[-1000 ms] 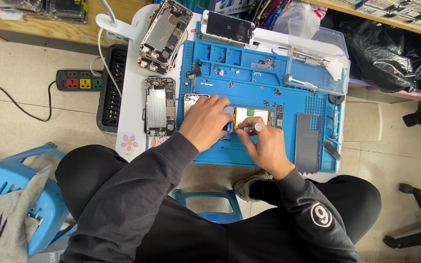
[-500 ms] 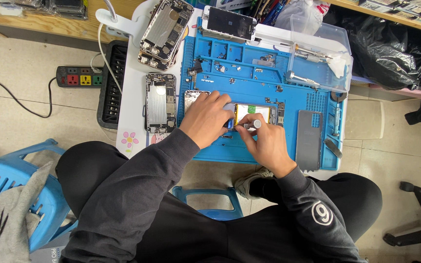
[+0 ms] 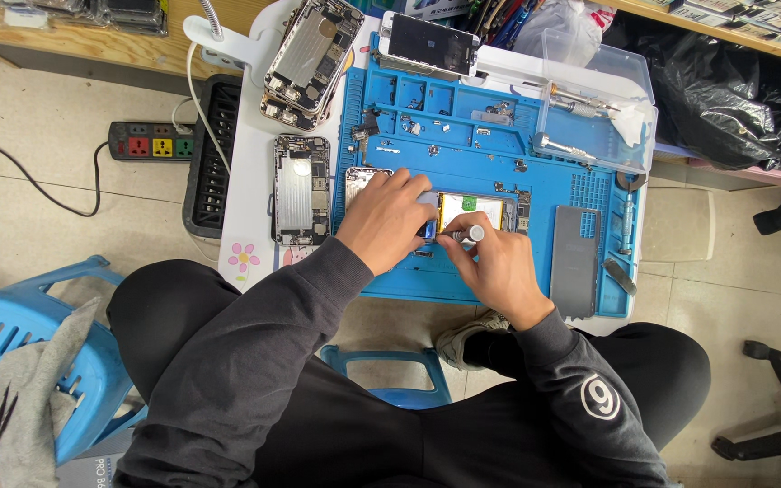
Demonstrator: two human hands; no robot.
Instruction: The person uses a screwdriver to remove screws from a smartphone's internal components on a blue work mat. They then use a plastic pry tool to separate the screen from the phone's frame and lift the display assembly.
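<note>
blue mat [image 3: 499,271], hands [image 3: 389,220] crowding opened phone [image 3: 474,210], screwdriver [image 3: 463,235]

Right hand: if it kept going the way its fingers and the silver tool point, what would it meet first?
The right hand points left along the silver screwdriver. First in line, almost touching, are the left hand's fingertips on the opened phone; depth is unclear.

Dark grey long sleeves, a round white emblem, perhaps a numeral, on the right upper arm.
</note>
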